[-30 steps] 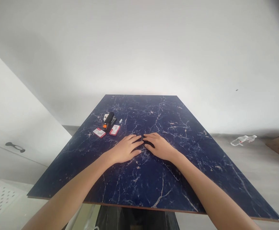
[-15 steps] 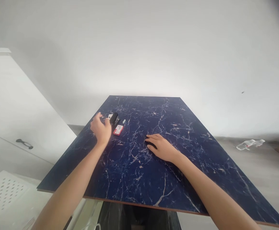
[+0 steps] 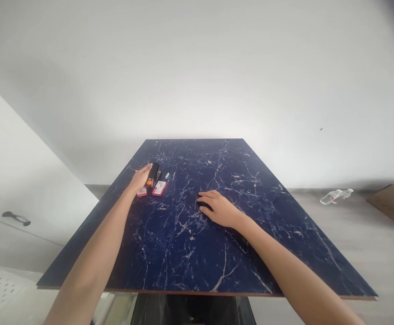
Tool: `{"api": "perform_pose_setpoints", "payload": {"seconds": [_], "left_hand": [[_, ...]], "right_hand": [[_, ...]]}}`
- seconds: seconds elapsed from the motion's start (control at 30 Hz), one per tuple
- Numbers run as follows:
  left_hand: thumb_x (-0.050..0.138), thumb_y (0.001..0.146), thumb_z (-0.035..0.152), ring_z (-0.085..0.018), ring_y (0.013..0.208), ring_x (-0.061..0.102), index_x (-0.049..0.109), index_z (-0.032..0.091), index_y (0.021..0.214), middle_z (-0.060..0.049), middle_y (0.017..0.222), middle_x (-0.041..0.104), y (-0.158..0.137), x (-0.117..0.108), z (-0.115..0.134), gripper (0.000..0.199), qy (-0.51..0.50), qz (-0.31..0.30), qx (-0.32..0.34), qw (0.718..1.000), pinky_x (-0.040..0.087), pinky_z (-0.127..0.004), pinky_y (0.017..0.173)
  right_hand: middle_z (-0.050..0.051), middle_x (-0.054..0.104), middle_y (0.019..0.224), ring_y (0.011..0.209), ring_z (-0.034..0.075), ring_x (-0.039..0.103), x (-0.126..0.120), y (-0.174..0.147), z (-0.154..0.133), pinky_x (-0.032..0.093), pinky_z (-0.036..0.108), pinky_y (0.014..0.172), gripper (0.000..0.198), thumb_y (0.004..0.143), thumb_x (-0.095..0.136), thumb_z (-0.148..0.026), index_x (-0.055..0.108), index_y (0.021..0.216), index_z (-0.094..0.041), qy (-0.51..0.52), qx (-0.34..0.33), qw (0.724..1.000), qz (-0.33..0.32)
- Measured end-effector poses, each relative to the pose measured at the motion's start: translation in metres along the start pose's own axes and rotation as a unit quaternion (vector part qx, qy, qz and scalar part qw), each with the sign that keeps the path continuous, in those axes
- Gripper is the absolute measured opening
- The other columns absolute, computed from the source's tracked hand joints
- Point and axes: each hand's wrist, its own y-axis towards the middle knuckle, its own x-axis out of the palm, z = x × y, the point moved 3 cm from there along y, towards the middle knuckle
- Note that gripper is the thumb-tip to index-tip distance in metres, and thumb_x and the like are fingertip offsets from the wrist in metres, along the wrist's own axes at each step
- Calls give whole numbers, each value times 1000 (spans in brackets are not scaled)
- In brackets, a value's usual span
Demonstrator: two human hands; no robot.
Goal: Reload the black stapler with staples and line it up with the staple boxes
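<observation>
Blue tabletop (image 3: pixel 183 243) spreads past stapler (image 3: pixel 153 173) to far edge (image 3: pixel 193 139).

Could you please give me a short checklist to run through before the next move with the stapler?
1. Left hand at the stapler: ok, it is at the stapler's left side.
2. Firm grip on the stapler: cannot tell, part of the hold is hidden.
3. Left red-and-white box in full view: not ok, the left hand partly covers it.
4. Right red-and-white box in view: ok, it lies just in front of the stapler.
5. Right hand away from the boxes: ok, it is over the table, well to their right.
</observation>
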Motion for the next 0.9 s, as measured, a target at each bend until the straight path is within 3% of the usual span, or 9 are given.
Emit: {"api": "perform_pose_setpoints", "payload": {"seconds": [0.13,0.23,0.3,0.4,0.53,0.63,0.77,0.83,0.9], "left_hand": [[44,97,42,-23,140,50,67,20,132,-5,147,58,4,7,-3,48,-76,-37,5,996,34,-36,118],[42,98,46,-25,138,52,66,18,134,-7,145,59,-5,16,11,51,-103,-59,10,993,36,-39,117],[40,99,49,-27,135,55,65,17,135,-8,143,61,-19,26,32,54,-129,-105,34,986,40,-41,114],[35,102,57,-31,124,63,60,22,142,-9,139,65,-50,46,73,59,-143,-221,76,962,49,-46,104],[29,105,56,-29,143,46,60,28,142,-2,155,49,-98,62,125,56,-76,-287,220,929,36,-44,118],[25,106,53,-28,148,38,50,30,150,0,162,38,-124,63,142,55,13,-260,293,920,29,-46,123],[23,107,49,-29,151,28,41,29,156,-3,162,38,-133,60,142,55,98,-207,340,912,25,-51,123],[25,107,51,-31,152,25,37,30,157,-4,163,35,-130,60,138,55,123,-191,342,912,25,-54,122],[26,107,51,-32,152,25,32,31,159,-4,164,34,-127,61,134,57,137,-186,333,914,26,-55,121]], "right_hand": [[7,59,144,134,30,50,0,1,3,43,52,113,38,102,47,-38,66,132,-25,9,7,1000,-3],[7,59,143,134,30,51,1,2,4,42,52,113,36,101,48,-37,67,129,-26,17,7,1000,1],[7,61,142,132,30,52,2,2,3,42,52,113,34,101,49,-37,67,128,-26,26,6,1000,5],[9,62,138,129,30,54,2,3,4,46,51,109,38,100,51,-36,59,135,-26,55,29,998,30],[13,61,130,110,27,65,-5,2,14,55,45,94,40,96,54,-32,52,135,-23,95,118,980,130],[13,60,132,114,27,63,-11,0,20,52,45,99,43,93,56,-28,49,135,-23,100,126,973,165],[12,59,140,127,29,56,-5,1,18,44,48,106,60,90,60,-27,41,146,-24,108,92,985,98],[12,66,130,118,29,61,-2,2,17,48,46,100,53,89,61,-27,48,140,-22,108,102,985,85],[10,72,111,101,26,67,-1,4,18,51,41,90,35,90,60,-28,60,125,-21,109,118,984,82]]}}
